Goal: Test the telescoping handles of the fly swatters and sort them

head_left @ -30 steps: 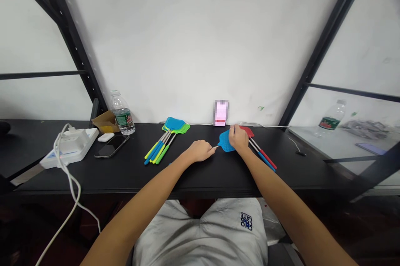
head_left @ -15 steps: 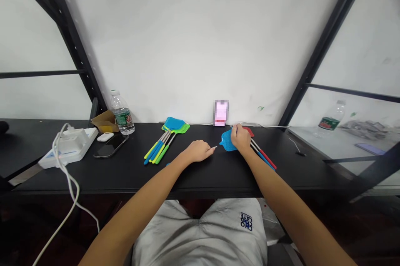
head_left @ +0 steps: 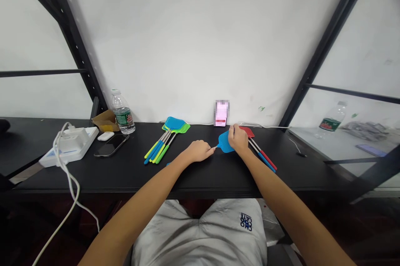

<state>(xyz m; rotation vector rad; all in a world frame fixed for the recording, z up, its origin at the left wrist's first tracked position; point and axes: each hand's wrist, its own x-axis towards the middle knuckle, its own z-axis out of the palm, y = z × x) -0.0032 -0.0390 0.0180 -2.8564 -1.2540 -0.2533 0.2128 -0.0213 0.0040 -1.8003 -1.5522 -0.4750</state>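
Observation:
My right hand (head_left: 239, 140) is closed on the blue fly swatter head (head_left: 224, 142) lying on the black table (head_left: 125, 170). My left hand (head_left: 200, 150) is closed around a thin metal rod whose tip meets the blue head's neck. A blue bit of its handle (head_left: 168, 164) shows under my left wrist. Just right of my right hand lie a red swatter head (head_left: 248, 131) and several red and blue handled swatters (head_left: 265, 158). A bundle of blue and green swatters (head_left: 165, 139) lies to the left.
A pink box (head_left: 221, 113) stands against the wall. At the left are a water bottle (head_left: 121, 113), a phone (head_left: 111, 145), a white earbud case (head_left: 104, 136), a cardboard piece (head_left: 104, 121) and a white power strip with cables (head_left: 67, 145). Another bottle (head_left: 329, 118) stands at the right.
The blue swatter head drew a little away from the rod tip half a second ago, and has come back left so the rod tip touches it again.

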